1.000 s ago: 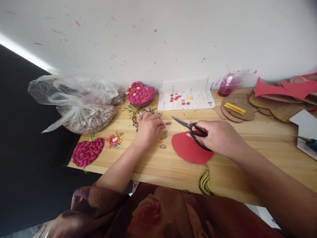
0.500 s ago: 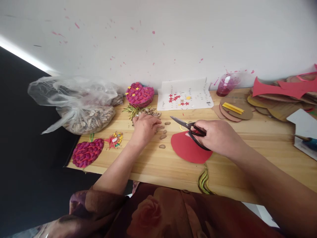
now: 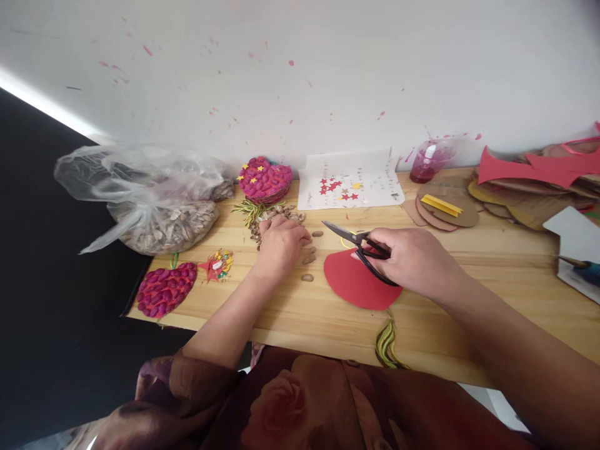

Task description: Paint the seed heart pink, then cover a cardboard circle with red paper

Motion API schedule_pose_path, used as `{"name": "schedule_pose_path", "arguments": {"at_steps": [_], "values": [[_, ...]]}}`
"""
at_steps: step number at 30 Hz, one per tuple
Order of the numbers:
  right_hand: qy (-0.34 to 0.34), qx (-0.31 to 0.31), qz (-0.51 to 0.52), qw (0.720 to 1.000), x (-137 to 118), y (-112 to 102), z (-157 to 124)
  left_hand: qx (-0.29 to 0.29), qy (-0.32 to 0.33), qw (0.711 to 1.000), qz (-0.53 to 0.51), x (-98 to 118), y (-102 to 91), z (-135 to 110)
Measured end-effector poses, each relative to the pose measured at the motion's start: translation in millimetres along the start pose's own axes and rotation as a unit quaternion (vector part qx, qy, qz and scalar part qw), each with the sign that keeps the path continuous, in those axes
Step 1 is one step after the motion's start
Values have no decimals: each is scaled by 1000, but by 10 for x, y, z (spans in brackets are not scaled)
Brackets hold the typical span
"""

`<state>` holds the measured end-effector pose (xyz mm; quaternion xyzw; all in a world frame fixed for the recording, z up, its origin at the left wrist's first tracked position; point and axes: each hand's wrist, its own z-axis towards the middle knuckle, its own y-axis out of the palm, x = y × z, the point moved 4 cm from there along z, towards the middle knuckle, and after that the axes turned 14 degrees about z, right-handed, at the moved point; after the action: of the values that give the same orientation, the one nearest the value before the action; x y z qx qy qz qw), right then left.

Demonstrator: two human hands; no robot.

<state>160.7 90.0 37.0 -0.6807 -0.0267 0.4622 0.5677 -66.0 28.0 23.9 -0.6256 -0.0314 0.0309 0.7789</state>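
Note:
My right hand (image 3: pixel 410 259) grips black-handled scissors (image 3: pixel 347 235), their blades pointing left above the table. Beneath them lies a rounded red paper piece (image 3: pixel 359 284) with a yellow loop at its top and a green, yellow and brown tassel (image 3: pixel 387 344) below. My left hand (image 3: pixel 284 247) rests palm down by a pile of small brown shell-like pieces (image 3: pixel 290 214), fingers curled; what its fingertips hold is hidden. A few loose brown pieces (image 3: pixel 307 277) lie between the hand and the red paper.
At left are a plastic bag (image 3: pixel 164 219) of brown pieces and a heart-shaped ornament (image 3: pixel 166 289). Behind stand a round purple-studded stack (image 3: pixel 265 180), white paper (image 3: pixel 349 181) with stars, and a cup (image 3: pixel 427 164). Cardboard cutouts (image 3: pixel 520 194) lie at right.
My left hand has shifted slightly to the right across the edge of the brown pieces, baring some of the pile on its left. My right hand and the scissors have stayed put.

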Motion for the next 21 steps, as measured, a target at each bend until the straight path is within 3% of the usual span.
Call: {"name": "schedule_pose_path", "arguments": {"at_steps": [5,7,8,10,12,15,18,21], "values": [[-6,10,9,1000,2,-5,5,4,-25,998,-66,-17,-16,1],[-8,25,26,999,-4,-14,0,-4,-62,981,-186,-46,-22,12],[-10,34,42,998,-12,-19,-7,-16,-87,957,-277,-56,-18,18],[-13,55,87,995,-34,-34,-27,-46,-141,863,-482,-46,2,26],[-20,79,128,988,-72,-58,-55,-78,-185,734,-649,21,25,24],[-46,114,132,984,-157,-108,-103,-116,-216,577,-779,185,49,-3],[-72,137,107,982,-227,-145,-139,-123,-217,496,-832,338,57,-45],[-82,157,70,982,-251,-156,-148,-123,-209,470,-849,454,49,-80]]}}
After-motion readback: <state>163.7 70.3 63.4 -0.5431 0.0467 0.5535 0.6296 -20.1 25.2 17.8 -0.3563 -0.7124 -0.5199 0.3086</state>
